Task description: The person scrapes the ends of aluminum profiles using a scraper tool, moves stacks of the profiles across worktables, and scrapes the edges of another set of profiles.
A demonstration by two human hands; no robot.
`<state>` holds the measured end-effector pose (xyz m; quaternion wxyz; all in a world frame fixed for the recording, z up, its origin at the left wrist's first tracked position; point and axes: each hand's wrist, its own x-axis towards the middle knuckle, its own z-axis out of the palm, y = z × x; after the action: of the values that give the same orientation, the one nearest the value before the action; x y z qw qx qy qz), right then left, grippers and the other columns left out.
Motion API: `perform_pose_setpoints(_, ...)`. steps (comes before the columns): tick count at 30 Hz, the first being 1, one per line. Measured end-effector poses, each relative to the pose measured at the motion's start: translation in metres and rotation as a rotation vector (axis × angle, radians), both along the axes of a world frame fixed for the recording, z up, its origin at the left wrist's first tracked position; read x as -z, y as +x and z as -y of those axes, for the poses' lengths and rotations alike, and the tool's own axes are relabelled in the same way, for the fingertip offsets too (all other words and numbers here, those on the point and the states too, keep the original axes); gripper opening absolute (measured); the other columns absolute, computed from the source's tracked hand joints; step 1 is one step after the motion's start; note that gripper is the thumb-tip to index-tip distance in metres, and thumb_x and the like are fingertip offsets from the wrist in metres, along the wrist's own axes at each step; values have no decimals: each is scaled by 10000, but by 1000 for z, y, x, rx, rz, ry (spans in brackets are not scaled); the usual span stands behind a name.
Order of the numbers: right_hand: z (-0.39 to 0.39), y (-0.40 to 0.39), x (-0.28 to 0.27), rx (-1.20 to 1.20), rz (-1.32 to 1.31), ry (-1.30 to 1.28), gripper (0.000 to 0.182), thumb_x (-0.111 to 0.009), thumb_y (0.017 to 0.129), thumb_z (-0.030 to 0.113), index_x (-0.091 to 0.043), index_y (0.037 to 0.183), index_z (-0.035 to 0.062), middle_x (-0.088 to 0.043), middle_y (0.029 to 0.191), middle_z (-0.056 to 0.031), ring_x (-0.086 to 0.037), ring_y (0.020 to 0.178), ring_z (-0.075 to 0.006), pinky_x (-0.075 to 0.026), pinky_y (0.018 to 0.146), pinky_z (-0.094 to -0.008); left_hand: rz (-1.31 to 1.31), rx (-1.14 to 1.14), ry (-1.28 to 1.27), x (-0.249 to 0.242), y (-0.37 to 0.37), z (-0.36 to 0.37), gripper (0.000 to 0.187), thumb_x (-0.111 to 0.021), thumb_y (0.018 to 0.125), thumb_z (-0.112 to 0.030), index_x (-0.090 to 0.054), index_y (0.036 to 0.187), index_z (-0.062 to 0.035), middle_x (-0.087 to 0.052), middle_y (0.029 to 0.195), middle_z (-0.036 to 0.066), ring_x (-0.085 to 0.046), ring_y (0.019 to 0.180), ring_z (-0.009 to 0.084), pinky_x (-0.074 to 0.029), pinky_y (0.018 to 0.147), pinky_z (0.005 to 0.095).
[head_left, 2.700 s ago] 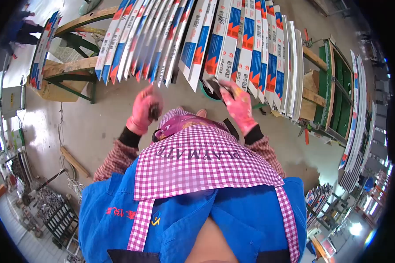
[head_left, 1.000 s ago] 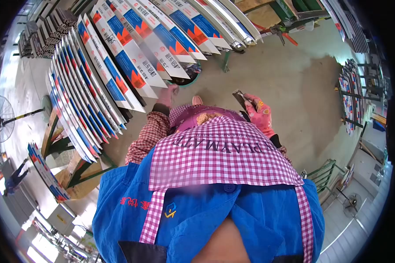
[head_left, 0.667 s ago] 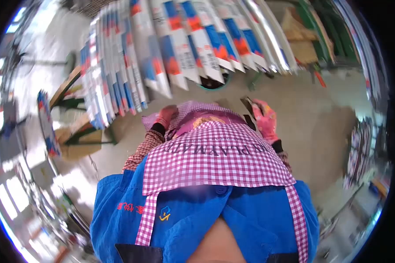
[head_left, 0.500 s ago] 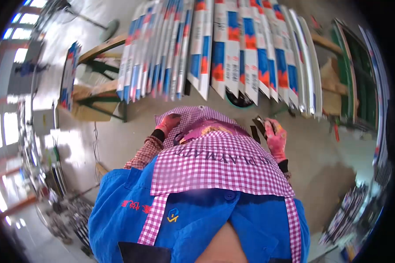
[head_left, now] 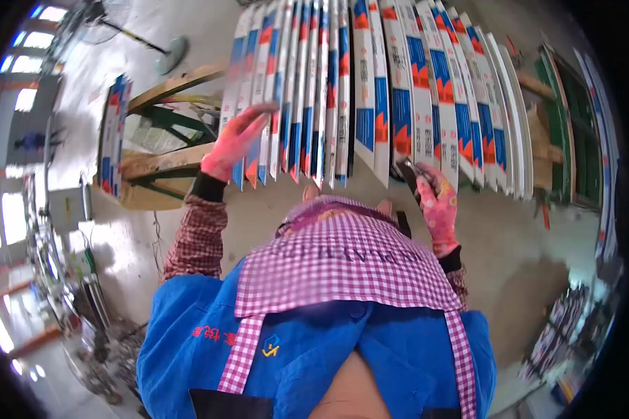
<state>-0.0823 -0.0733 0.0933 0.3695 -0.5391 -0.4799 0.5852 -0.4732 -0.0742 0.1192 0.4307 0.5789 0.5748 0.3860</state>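
Two groups of long wrapped strips [head_left: 379, 84] lie side by side ahead of the person, slanted ends toward the body: the left group [head_left: 305, 84] with narrow faces up, the right group [head_left: 437, 77] with broader faces up, a dark gap between them. Smaller than these, two wooden beams [head_left: 168, 162] jut out from the left group's outer side. Next come the gloved hands. The left hand [head_left: 234, 143] reaches over the outer strips of the left group, its grip apart and fingers stretched; blur at the fingertips makes it hard to say whether they touch. The right hand [head_left: 438, 209] has its grip clamped on a dark tool [head_left: 407, 171], whose head is near the strip ends of the right group. For good handling, keep the left fingers flat along the faces, clear of the pointed ends, and hold the tool's metal off the printed wrap, which probably scratches easily. Counted up: at least eight strips in each group, two beams at the left, two hands, one tool and two shoe tips [head_left: 311, 193].
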Motion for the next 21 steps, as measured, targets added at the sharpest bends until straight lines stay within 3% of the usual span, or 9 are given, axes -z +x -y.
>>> perform_pose_setpoints(1,8,-10,-14,59,27,-26,288,-541,906,94,-547,1171,-19,-535,807,29,-463,691,-35,-384,615,-176,-110,23,79,-1,15,-15,335,-511,929,-224,-566,1196,-28,-503,1305,121,-476,1195,216,-376,1003,345)
perform_pose_setpoints(2,15,-24,-6,143,-48,-20,293,-545,909,104,-545,1173,-23,-568,859,8,-473,718,-41,-398,637,-183,-413,157,242,19,23,-31,376,-515,917,-218,-514,1260,-64,-465,1342,130,-416,1254,235,-332,1035,368)
perform_pose_setpoints(3,23,-37,-7,188,-32,-23,290,-551,908,114,-552,1172,-7,-558,820,25,-447,657,-25,-366,578,-174,-708,287,428,33,32,-45,438,-519,904,-211,-462,1323,-99,-427,1378,139,-356,1314,255,-289,1067,390)
perform_pose_setpoints(5,36,-62,-8,280,-10,-28,284,-562,907,132,-566,1170,25,-537,742,58,-394,535,9,-303,461,-155,-810,393,570,46,63,-60,537,-536,877,-281,-397,1361,-93,-361,1423,146,-286,1349,292,-202,1103,434)
perform_pose_setpoints(6,43,-71,-9,307,114,13,269,-562,908,131,-573,1156,30,-535,730,62,-392,530,11,-301,453,-154,-826,397,547,67,73,-66,593,-535,874,-322,-345,1386,-89,-307,1455,140,-247,1367,295,-151,1117,443)
perform_pose_setpoints(8,62,-82,-4,445,89,-9,267,-564,907,134,-574,1153,29,-533,725,59,-393,530,12,-298,449,-152,-810,379,598,85,83,-69,607,-530,874,-338,-351,1376,-47,-306,1445,182,-240,1365,324,-147,1120,442)
perform_pose_setpoints(13,110,-89,15,761,-15,-71,280,-567,910,152,-568,1152,11,-544,710,39,-403,509,7,-299,438,-153,-789,313,561,88,109,-75,625,-505,872,-381,-364,1364,-23,-289,1442,219,-241,1357,350,-139,1125,444)
perform_pose_setpoints(17,120,-115,5,858,27,-86,260,-543,907,100,-558,1136,-22,-513,698,49,-393,532,6,-298,450,-148,-816,269,593,98,128,-85,630,-473,873,-421,-369,1365,-42,-309,1423,243,-263,1339,378,-142,1119,461)
perform_pose_setpoints(21,122,-123,7,857,-4,-52,254,-544,904,100,-560,1130,-15,-507,687,60,-381,518,17,-285,443,-139,-760,338,639,92,97,-77,637,-487,869,-408,-360,1353,-13,-338,1409,228,-284,1331,367,-172,1105,471)
